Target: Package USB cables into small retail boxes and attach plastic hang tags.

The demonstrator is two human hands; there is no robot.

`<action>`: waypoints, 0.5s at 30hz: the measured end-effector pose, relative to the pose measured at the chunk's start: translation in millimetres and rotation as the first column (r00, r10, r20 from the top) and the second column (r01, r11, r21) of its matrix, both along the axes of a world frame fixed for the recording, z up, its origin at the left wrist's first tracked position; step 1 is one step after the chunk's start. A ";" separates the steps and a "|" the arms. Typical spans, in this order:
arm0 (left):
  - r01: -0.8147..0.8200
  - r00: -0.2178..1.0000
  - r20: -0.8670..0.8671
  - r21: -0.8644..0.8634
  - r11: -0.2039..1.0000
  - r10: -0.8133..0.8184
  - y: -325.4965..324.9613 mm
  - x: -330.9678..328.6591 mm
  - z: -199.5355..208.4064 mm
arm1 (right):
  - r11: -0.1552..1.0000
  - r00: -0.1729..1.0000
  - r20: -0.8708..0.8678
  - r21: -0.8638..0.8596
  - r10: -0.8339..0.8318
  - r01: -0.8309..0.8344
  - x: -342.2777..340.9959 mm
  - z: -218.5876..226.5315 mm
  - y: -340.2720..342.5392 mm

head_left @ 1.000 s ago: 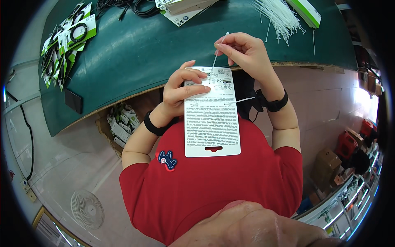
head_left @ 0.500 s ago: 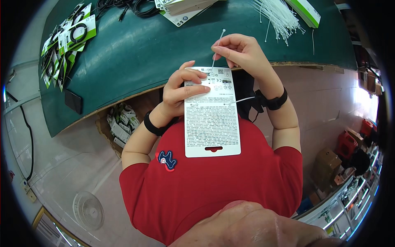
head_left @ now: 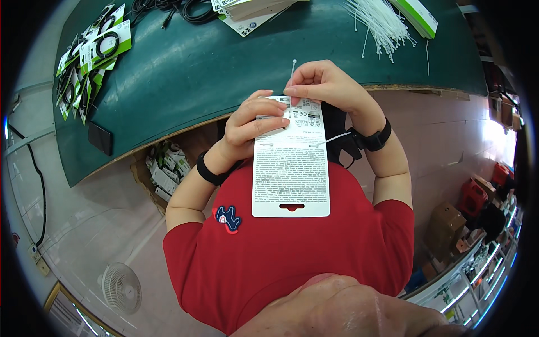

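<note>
Card: the flat white rectangular card (head_left: 291,168), its face crowded with dark print, is in the middle of the frame, held in front of my red cloth shirt (head_left: 297,253).
Card's long axis: it runs up and down the frame, the end with the dark-edged hanging slot toward my chest, the other end toward the green-topped counter (head_left: 191,73).
Left hand: my left hand (head_left: 247,123) grips the card at its upper left, fingers bent across the print; what supports it from behind is hidden.
Right hand: my right hand (head_left: 325,87), thumb and forefinger pinched together, holds the thin white plastic cable tie (head_left: 293,68) at the card's upper end.
Cable tie's line: nearly upright in the frame, leaning slightly right, head uppermost; I cannot tell where its lower end sits.
Nearer hand: both are close to that upper end, my right just beside the tie, my left slightly lower.
Second strip: a thin white strip (head_left: 337,137) sticks out right of the card, below my right hand.
</note>
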State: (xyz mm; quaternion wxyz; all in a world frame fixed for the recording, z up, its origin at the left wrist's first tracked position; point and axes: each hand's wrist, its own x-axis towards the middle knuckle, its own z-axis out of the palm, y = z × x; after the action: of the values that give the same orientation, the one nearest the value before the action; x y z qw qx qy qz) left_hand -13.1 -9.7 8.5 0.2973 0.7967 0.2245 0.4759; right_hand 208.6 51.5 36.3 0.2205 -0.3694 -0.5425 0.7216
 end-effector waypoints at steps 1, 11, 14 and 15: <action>0.009 1.000 -0.011 0.036 0.999 -0.009 1.7 0.0 -0.7 | 1.000 1.000 0.001 0.004 0.026 -0.026 0.9 1.9 -1.1; -0.025 0.999 -0.031 -0.064 0.998 0.023 19.9 -0.8 21.0 | 0.999 0.999 0.034 -0.042 0.013 -0.011 3.5 6.3 6.3; -0.216 0.965 0.006 -0.547 0.809 0.261 14.6 0.0 32.2 | 0.730 0.905 -0.119 0.553 -0.408 0.402 1.5 -6.1 12.2; -0.069 0.929 0.198 -0.738 0.671 0.314 18.8 2.6 32.1 | 0.565 0.828 -0.090 0.690 -0.553 0.452 4.5 -4.6 13.6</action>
State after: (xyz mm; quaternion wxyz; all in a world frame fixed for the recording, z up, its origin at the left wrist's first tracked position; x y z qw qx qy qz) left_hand -10.5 9.0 40.6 0.5641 0.5031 0.4267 0.4967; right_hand 213.1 65.1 31.7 0.4995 -0.4482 -0.6547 0.3479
